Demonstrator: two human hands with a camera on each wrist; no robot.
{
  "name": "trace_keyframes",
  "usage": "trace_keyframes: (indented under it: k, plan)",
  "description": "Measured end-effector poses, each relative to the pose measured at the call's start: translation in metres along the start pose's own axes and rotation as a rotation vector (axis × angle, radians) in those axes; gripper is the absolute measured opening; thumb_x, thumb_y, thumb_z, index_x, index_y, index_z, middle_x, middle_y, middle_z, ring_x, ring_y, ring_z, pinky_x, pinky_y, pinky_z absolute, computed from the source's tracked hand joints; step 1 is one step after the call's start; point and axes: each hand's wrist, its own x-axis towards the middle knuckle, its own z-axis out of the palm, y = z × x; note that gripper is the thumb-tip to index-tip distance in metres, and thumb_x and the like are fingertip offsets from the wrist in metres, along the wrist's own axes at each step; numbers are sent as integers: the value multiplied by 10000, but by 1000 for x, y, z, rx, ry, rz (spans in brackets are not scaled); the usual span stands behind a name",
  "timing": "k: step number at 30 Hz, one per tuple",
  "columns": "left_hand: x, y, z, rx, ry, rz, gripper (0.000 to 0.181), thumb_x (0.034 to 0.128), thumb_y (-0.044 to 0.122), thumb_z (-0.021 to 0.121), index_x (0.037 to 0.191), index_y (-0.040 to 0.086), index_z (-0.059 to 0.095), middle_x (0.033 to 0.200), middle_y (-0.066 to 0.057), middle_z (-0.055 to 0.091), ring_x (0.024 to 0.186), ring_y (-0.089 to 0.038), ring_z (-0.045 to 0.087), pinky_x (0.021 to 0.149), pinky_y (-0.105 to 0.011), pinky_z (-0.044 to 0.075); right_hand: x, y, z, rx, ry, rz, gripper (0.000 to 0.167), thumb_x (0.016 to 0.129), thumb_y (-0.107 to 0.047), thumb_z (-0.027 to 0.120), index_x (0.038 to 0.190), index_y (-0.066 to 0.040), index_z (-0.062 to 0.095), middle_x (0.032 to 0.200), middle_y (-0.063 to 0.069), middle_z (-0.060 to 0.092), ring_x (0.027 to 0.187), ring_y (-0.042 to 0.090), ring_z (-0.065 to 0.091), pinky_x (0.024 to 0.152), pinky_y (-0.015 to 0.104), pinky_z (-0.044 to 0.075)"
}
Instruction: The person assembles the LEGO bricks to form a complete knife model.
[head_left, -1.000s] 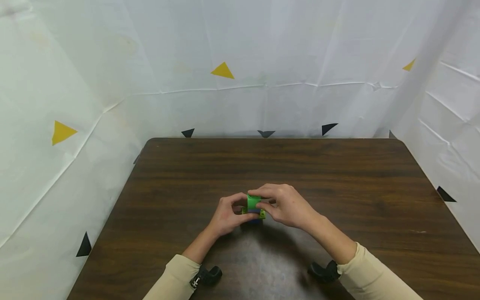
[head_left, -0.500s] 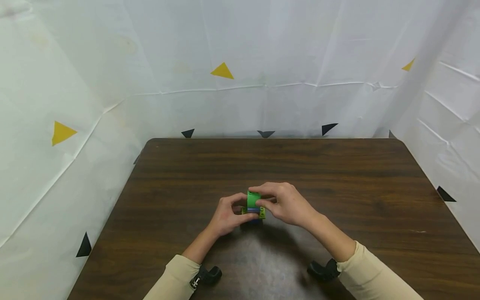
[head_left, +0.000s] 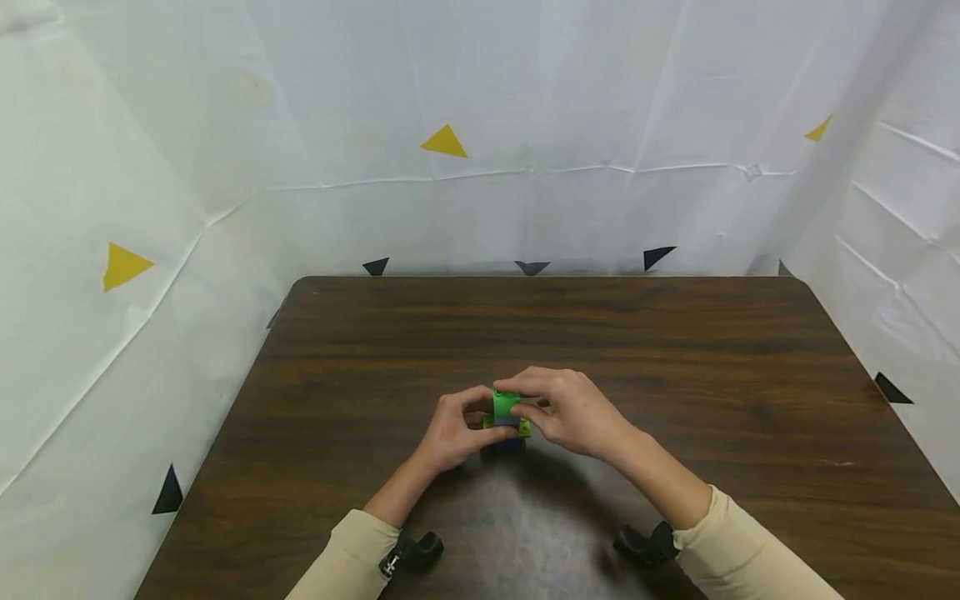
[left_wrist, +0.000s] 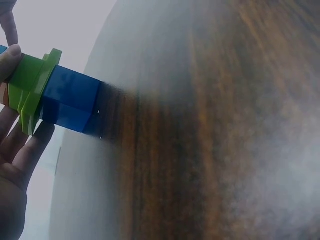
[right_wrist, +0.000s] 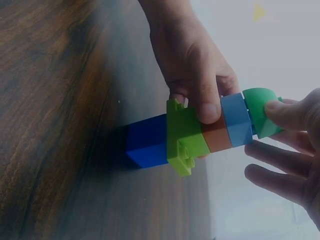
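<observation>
A stack of toy building bricks stands on the table between both hands. From the bottom, the right wrist view shows a dark blue brick (right_wrist: 147, 142), a wider lime green brick (right_wrist: 187, 132), a brown brick (right_wrist: 216, 134) and a light blue brick (right_wrist: 236, 120). A curved green brick (right_wrist: 261, 112) sits at the top, slightly tilted, with a narrow gap below part of it. My left hand (head_left: 450, 433) grips the stack around its middle, thumb against the brown brick. My right hand (head_left: 573, 412) pinches the curved green brick between thumb and fingers.
The dark wood-grain table (head_left: 675, 333) stretches out around the hands. White sheeting (head_left: 337, 108) with yellow and black triangles hangs behind and at the sides. Black wrist devices show below each forearm, like the left strap (head_left: 420, 552).
My right hand rose slightly with the curved green brick, baring more light blue below it, then came back down. The left hand keeps its hold in the same place.
</observation>
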Motion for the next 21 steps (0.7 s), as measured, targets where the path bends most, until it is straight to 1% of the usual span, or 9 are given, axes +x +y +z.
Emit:
trace_keyframes:
  k: [4, 8, 11, 15, 21]
  plan:
    - [-1, 1, 0, -4, 1, -6, 296, 789, 18, 814, 1056, 55, 692, 1026, -58, 699, 932, -195, 669, 836, -451, 551, -1, 0, 2, 2, 17, -4, 397, 870, -57, 746, 1257, -106, 671, 1141, -24, 672, 940, 96, 665, 742, 294, 569]
    - [0, 1, 0, -1, 3, 1, 300, 788, 16, 814, 1059, 53, 691, 1027, -59, 699, 932, -197, 670, 830, -453, 553, -1, 0, 2, 16, 31, -10, 400, 865, -47, 748, 1255, -100, 673, 1144, -4, 679, 943, 106, 672, 734, 267, 565]
    - [0, 1, 0, 0, 3, 3, 305, 791, 11, 810, 1068, 46, 690, 1037, -67, 699, 939, -199, 671, 830, -444, 554, 0, 1, 2, 37, 23, 6, 410, 873, -46, 739, 1273, -92, 661, 1162, 17, 679, 955, 121, 674, 742, 221, 551]
    - [-1, 2, 1, 7, 4, 0, 314, 792, 9, 808, 1082, 44, 691, 1049, -70, 698, 946, -204, 672, 834, -447, 552, 1, 2, 0, 43, -5, 24, 423, 884, -53, 728, 1297, -80, 641, 1187, 32, 671, 966, 132, 673, 757, 217, 547]
    - [-1, 1, 0, 6, -2, 13, 316, 793, 5, 806, 1084, 40, 688, 1051, -80, 699, 948, -243, 674, 827, -455, 553, 1, 2, -1, 47, -13, 2, 404, 885, -62, 731, 1281, -80, 652, 1154, 1, 676, 970, 115, 664, 760, 225, 548]
